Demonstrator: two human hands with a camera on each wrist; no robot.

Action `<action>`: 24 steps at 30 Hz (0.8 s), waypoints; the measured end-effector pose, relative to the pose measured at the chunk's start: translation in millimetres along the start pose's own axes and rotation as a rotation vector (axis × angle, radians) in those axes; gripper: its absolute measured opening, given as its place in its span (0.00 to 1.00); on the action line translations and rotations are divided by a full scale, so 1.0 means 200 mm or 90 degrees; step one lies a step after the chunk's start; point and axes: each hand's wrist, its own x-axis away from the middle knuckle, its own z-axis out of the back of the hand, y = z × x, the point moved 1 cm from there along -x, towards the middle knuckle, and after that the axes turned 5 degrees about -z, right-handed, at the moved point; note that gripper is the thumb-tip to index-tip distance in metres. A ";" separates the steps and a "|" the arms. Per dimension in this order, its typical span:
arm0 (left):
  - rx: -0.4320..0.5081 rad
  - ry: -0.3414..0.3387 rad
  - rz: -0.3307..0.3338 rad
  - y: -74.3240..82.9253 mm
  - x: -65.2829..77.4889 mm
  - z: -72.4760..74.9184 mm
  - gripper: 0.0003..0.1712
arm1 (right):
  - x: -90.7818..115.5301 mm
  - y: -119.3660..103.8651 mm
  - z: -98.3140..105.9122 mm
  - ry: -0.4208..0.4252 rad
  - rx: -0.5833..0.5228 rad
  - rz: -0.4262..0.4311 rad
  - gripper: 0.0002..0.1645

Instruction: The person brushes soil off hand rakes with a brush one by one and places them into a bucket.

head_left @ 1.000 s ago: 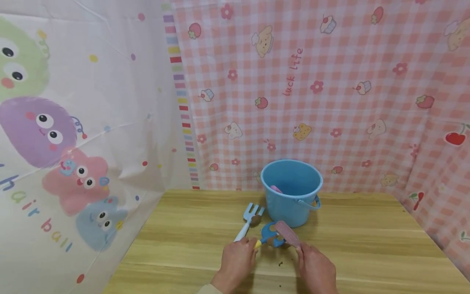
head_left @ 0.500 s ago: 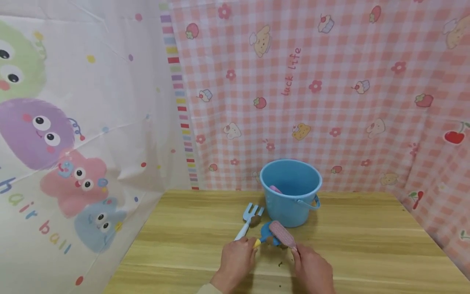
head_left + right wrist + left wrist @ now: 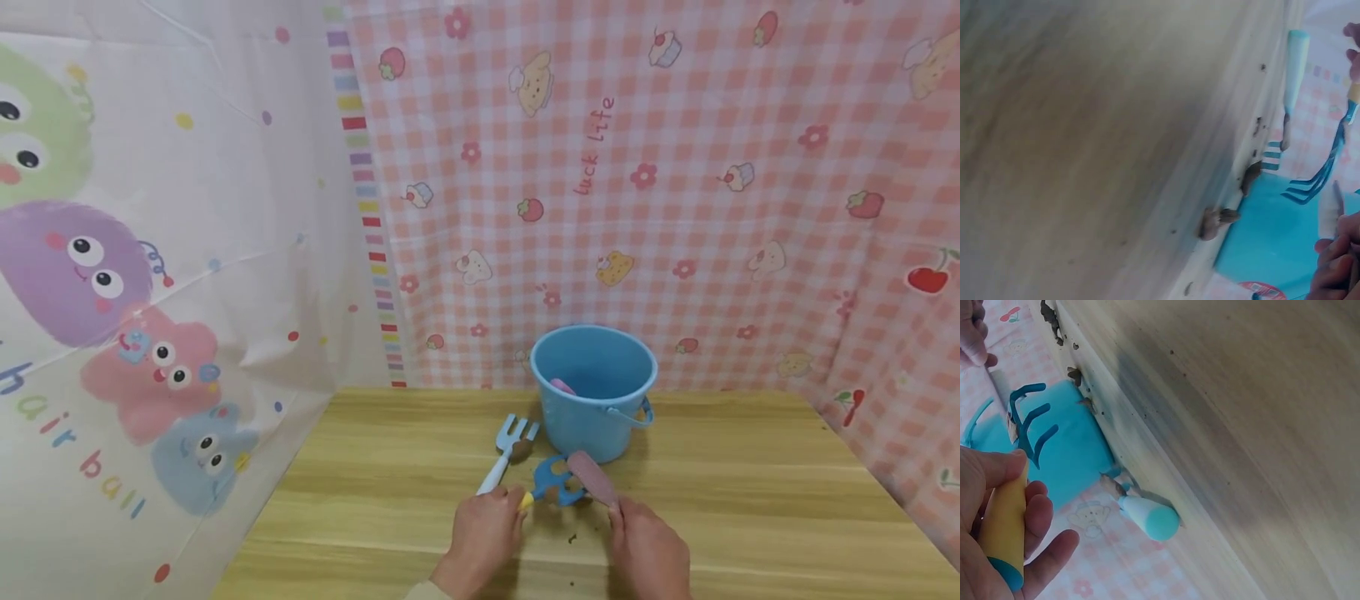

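My left hand (image 3: 483, 537) grips the yellow handle (image 3: 1004, 519) of a toy rake (image 3: 542, 481) with curved blue tines, held above the table. Some brown, mud-like matter clings to the rake's head. In my right hand (image 3: 651, 546) is a pink brush-like tool (image 3: 595, 480) with a flat oblong head. That head lies against or just over the right side of the tines; contact is hard to tell. A light blue toy fork (image 3: 493, 475) lies on the table beyond my left hand.
A blue bucket (image 3: 588, 425) stands at the table's back, its handle folded down to the right and a pink object (image 3: 562, 386) inside. Brown clumps (image 3: 1211, 224) and crumbs lie on the wooden table (image 3: 360, 500). Printed cloths hang behind and at the left.
My right hand has moved the pink tool left across the rake's tines, then back to the right. The left hand and rake have stayed nearly still.
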 end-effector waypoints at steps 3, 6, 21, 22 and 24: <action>0.015 -0.001 0.008 0.00 0.00 0.00 0.10 | 0.00 -0.04 0.01 -0.040 -0.001 0.005 0.10; 0.019 -0.001 0.013 -0.01 0.00 0.01 0.09 | -0.01 -0.07 0.02 -0.076 0.003 0.015 0.10; 0.002 -0.007 0.004 0.01 0.00 -0.01 0.11 | 0.00 -0.02 0.02 -0.035 -0.007 0.002 0.07; 0.003 -0.006 0.004 0.01 0.00 -0.01 0.11 | 0.00 -0.03 0.03 -0.039 -0.008 0.013 0.08; 0.001 0.003 0.002 0.01 0.00 -0.01 0.11 | 0.00 -0.05 0.03 -0.044 -0.011 0.034 0.09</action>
